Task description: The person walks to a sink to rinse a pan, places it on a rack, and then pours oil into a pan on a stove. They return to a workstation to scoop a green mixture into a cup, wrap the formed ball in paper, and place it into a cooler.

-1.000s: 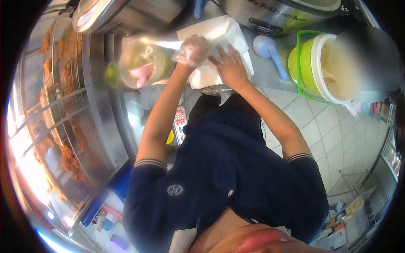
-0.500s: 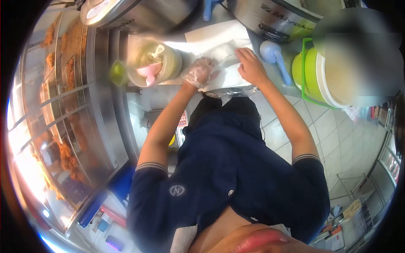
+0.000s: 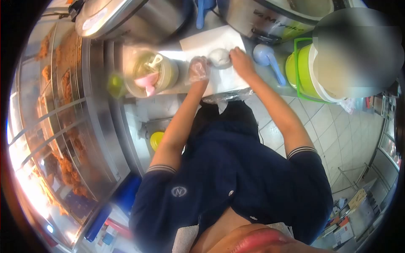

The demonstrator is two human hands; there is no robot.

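My gloved left hand (image 3: 198, 69) and bare right hand (image 3: 242, 63) flank a white mound (image 3: 219, 57) on paper (image 3: 223, 79); I cannot tell if either pinches.

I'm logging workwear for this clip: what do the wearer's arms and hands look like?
The left hand wears a loose, clear plastic glove; the right hand is ungloved. Both sleeves are short and dark navy, with thin pale stripes around the cuffs.

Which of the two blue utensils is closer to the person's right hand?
The blue utensil between the right hand and the green bucket; the other blue utensil lies farther away, between the steel cookers.
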